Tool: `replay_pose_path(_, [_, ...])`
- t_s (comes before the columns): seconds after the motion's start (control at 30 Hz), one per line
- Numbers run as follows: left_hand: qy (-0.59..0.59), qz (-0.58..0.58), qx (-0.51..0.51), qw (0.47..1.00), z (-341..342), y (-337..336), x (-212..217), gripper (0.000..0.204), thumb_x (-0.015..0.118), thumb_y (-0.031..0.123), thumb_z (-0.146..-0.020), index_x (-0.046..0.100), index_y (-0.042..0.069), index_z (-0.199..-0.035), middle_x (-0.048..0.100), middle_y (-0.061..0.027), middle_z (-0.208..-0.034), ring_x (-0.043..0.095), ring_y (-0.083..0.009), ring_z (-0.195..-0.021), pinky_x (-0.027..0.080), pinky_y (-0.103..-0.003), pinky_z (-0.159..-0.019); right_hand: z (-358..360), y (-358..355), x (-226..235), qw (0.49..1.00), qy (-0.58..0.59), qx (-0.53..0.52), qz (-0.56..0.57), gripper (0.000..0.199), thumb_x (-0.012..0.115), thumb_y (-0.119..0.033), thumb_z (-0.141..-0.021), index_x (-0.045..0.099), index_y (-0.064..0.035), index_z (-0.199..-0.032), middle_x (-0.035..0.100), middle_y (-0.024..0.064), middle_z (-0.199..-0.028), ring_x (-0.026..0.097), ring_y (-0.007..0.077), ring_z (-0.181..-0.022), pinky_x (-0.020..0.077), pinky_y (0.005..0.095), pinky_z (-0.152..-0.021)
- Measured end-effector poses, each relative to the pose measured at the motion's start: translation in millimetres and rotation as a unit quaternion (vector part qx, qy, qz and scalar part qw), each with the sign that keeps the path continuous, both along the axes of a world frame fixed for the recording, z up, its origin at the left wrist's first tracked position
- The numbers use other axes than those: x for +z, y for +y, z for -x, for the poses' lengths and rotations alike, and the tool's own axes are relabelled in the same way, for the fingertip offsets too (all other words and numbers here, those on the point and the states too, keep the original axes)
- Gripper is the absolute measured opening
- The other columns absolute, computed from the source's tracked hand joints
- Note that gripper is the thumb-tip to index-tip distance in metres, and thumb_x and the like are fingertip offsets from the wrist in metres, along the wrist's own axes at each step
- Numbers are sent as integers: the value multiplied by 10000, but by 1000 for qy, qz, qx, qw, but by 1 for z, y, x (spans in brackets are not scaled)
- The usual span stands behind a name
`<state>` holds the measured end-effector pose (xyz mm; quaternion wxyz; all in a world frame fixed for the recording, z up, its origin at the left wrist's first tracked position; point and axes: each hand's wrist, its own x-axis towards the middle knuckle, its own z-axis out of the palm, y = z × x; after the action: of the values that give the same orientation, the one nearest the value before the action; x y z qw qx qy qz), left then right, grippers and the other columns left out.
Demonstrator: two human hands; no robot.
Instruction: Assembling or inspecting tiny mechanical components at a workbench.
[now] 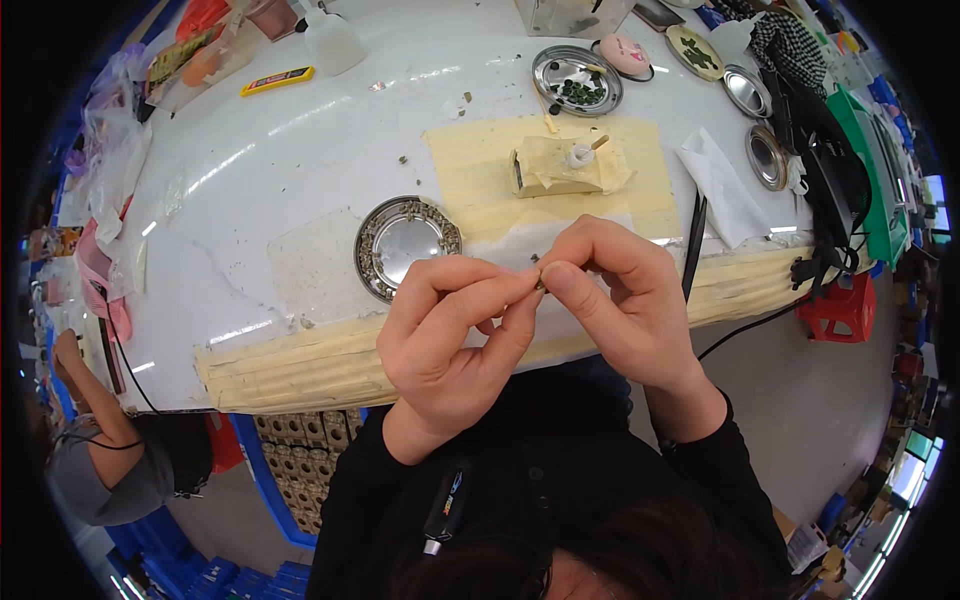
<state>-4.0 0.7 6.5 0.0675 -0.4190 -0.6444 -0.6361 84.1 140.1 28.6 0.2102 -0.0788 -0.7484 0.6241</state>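
Observation:
My left hand and my right hand meet in front of my chest, fingertips pinched together on a tiny metal part between them. The part is mostly hidden by my fingers. Just behind my hands, on the white table, stands a round metal dish with several small parts lined around its rim. Farther back lies a taped-up block with a small white cap on a patch of masking tape.
A metal dish with dark green pieces, a pink round case, other metal lids, a white cloth and a black cable lie at the back right. Another person crouches at lower left. A red stool stands right.

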Motion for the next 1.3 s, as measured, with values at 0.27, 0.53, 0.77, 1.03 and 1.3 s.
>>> replay_pose_path(0.27, [6,20,18,1000,-4,3,0,233,759,-85,-731,723,13,-940,627,-61,-876,577,-91,-654,445,-189,-477,2,1,0,909,129,-112,-381,60,687,-54,-845,659,-5,-824,607,61,-744,539,157,-638,432,270,-568])
replay_pose_path(0.53, [-60,5,-43,997,1,0,-2,222,749,-88,-742,727,10,-940,622,-60,-884,566,-75,-636,447,-191,-503,-4,-3,-5,996,32,-47,-66,38,685,-30,-840,656,-6,-833,603,61,-743,537,162,-642,438,277,-574])
replay_pose_path(0.77, [-33,8,-31,999,0,1,1,233,746,-97,-740,729,10,-947,623,-60,-884,568,-78,-635,448,-194,-511,-3,-3,-3,972,73,-75,-209,36,676,-16,-837,646,-5,-822,599,66,-740,538,176,-639,438,281,-580])
replay_pose_path(1.03, [-13,13,-22,1000,-1,0,1,241,752,-101,-733,728,8,-947,626,-65,-883,580,-87,-641,463,-204,-523,-3,-4,-1,943,113,-99,-297,49,680,-26,-838,639,2,-835,594,74,-751,545,180,-646,434,279,-576])
replay_pose_path(1.3, [-44,-2,-91,995,5,-3,1,232,749,-101,-734,725,-1,-942,635,-70,-875,585,-89,-634,467,-207,-530,-11,-6,-5,993,-7,10,114,111,619,-71,-923,627,12,-850,592,53,-760,526,114,-678,425,251,-615])
